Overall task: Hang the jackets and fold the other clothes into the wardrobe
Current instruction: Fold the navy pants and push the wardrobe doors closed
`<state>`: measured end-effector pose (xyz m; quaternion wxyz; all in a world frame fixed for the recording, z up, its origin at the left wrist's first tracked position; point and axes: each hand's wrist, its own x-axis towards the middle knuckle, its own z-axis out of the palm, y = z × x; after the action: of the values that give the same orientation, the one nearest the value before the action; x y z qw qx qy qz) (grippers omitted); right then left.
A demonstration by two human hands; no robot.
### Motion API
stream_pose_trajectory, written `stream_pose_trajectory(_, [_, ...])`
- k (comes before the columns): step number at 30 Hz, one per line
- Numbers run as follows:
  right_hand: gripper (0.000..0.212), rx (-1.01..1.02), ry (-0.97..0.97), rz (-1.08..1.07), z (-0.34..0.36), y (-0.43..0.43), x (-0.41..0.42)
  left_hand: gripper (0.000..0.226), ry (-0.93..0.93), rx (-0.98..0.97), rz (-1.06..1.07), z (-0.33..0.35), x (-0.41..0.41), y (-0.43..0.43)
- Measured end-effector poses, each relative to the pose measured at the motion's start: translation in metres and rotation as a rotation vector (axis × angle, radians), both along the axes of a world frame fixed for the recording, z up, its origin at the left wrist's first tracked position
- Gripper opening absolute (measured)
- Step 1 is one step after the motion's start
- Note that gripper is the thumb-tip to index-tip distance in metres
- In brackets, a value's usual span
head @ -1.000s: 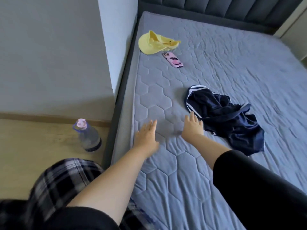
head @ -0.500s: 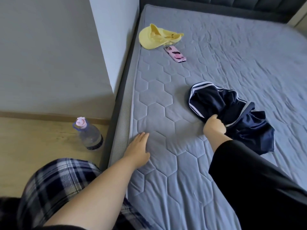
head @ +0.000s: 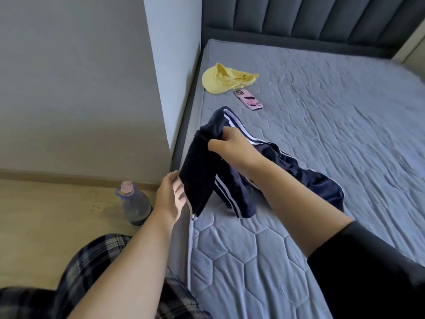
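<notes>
Head view, looking down over a bed from its near left corner. At the centre of the frame, the right hand [head: 232,146] clenches its grip on the upper edge of a navy garment [head: 232,187] with white side stripes, lifting that part off the mattress [head: 322,134]; the rest of the fabric trails to the right and lies crumpled on the quilted grey cover. Just below and to the left, the left hand [head: 169,194] meets the hanging lower edge of the garment with its fingers fairly straight; whether it pinches the cloth or only touches it is hard to tell through motion blur. In the upper middle, a yellow cap [head: 224,80] lies near the mattress's left edge, and a pink phone [head: 248,100] lies just beside it, nearer the camera. At the lower left, a clear water bottle [head: 134,203] with a pink lid stands on the wooden floor [head: 46,215] beside the bed. Plaid trousers [head: 92,272] fill the bottom left corner. A padded dark headboard [head: 310,17] spans the top.
</notes>
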<state>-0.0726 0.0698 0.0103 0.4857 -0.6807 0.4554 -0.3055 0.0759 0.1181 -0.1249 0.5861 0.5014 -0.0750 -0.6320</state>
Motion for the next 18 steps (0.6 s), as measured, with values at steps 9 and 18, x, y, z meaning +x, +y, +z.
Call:
stream_pose_trajectory(9, [0.090, 0.120, 1.002, -0.304, -0.129, -0.012, -0.076, 0.021, -0.144, 0.102, -0.054, 0.011, 0.002, 0.013])
stream_pose_trajectory(18, [0.020, 0.140, 0.737, -0.208, -0.124, -0.002, -0.054, 0.037, -0.343, 0.062, -0.203, -0.001, -0.003, 0.010])
